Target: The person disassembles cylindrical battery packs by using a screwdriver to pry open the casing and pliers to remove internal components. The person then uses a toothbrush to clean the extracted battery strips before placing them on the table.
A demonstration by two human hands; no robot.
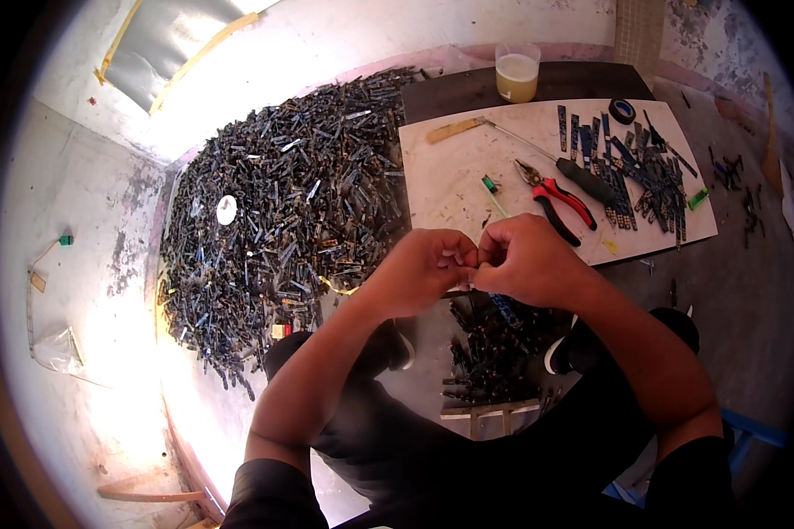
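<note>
My left hand (425, 271) and my right hand (528, 261) meet at the near edge of a pale board (450, 189). The fingers of both are curled and pinched together at the tips. Whatever they pinch is hidden or too small to name. A dark blue strip (505, 310) shows just below my right hand; I cannot tell whether it is held or lies on the heap beneath. Beyond my right hand lie pliers (551, 196) with red and black handles and a dark-handled screwdriver (582, 179). A thin pale green stick (496, 201) with a dark green end points toward my fingers.
Several dark circuit strips (631, 176) and a roll of black tape (622, 111) cover the board's right side. Behind stands a cup of yellowish liquid (517, 74). A huge heap of dark strips (282, 203) fills the left floor; a smaller heap (494, 357) lies between my feet.
</note>
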